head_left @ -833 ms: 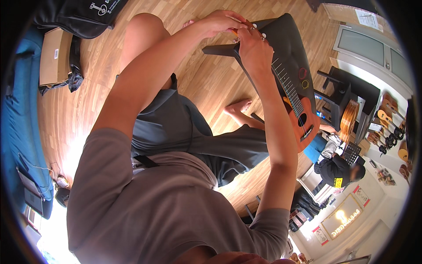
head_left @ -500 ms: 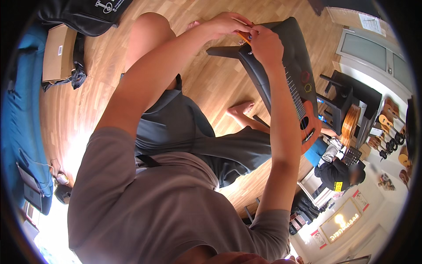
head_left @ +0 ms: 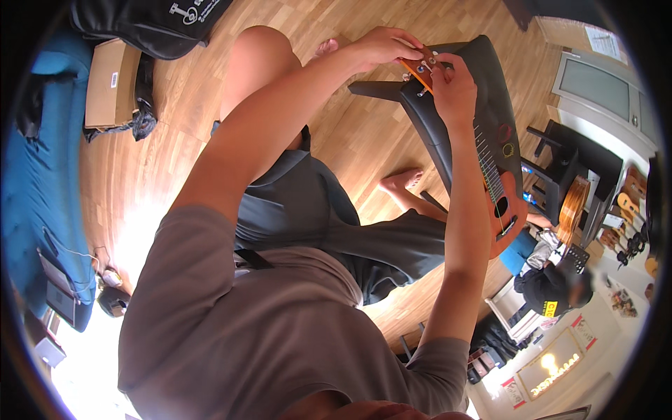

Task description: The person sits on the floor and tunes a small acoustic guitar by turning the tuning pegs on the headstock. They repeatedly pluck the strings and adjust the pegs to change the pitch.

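A wooden ukulele (head_left: pixel 516 204) lies along a black padded bench (head_left: pixel 434 150), its neck partly behind my right forearm. My left hand (head_left: pixel 392 49) is closed at the far end of the headstock (head_left: pixel 420 70), fingertips on its edge. My right hand (head_left: pixel 455 91) is curled over the headstock's other side, with fingers among the metal tuning pegs; exactly what they pinch is too small to tell. A pink ring (head_left: pixel 500 134) and a yellow ring (head_left: pixel 503 150) of thin material rest on the bench beside the neck.
A blue sofa (head_left: pixel 38 182) runs along the left, near a cardboard box (head_left: pixel 108 84) and black bag (head_left: pixel 147 24). At the right, another person in dark clothing (head_left: pixel 539 287) is near a wooden guitar (head_left: pixel 570 210) and black furniture (head_left: pixel 595 147); instruments (head_left: pixel 626 206) hang on the wall.
The whole view has shifted slightly right and down. My right fingers have shifted on the headstock, and more of the pegs now shows between my two hands.
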{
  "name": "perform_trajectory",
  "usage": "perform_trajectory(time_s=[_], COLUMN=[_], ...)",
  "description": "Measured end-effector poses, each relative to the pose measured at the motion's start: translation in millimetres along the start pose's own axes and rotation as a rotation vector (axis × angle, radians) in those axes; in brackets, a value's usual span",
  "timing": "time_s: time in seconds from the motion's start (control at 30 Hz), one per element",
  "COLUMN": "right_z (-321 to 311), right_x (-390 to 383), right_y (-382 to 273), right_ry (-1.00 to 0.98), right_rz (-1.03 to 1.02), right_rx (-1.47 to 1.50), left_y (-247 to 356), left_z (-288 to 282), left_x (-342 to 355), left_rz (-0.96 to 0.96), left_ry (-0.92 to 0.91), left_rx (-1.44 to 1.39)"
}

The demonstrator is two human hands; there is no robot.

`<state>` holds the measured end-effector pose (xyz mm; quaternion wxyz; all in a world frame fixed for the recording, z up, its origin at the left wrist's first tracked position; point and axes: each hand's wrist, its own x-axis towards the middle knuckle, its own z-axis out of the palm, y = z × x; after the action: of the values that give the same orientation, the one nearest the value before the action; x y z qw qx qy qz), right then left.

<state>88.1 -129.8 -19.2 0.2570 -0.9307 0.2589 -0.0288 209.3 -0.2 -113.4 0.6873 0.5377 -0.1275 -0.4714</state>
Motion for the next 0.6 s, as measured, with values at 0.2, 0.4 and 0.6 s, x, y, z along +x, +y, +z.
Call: perform_trajectory(time_s=[0.2,0.4,0.6], right_z=[2.7,-9.9,-14.6], right_x=[-7.8,-25.7,-22.2], right_y=[10.7,15.7,27.6], right_ry=[0.096,0.030,-0.047], right_rz=[-0.167,-0.288,-0.258], right_rx=[-0.118,-0.402,-0.337], left_y=[-4.5,-4.4,-2.9], left_z=[-2.6,2.5,-1.3], left_x=[8.0,9.1,9.3], left_rz=[0.034,0.042,-0.032], left_ry=[-0.012,-0.039,-0.017], left_rx=[-0.059,0.013,0.053])
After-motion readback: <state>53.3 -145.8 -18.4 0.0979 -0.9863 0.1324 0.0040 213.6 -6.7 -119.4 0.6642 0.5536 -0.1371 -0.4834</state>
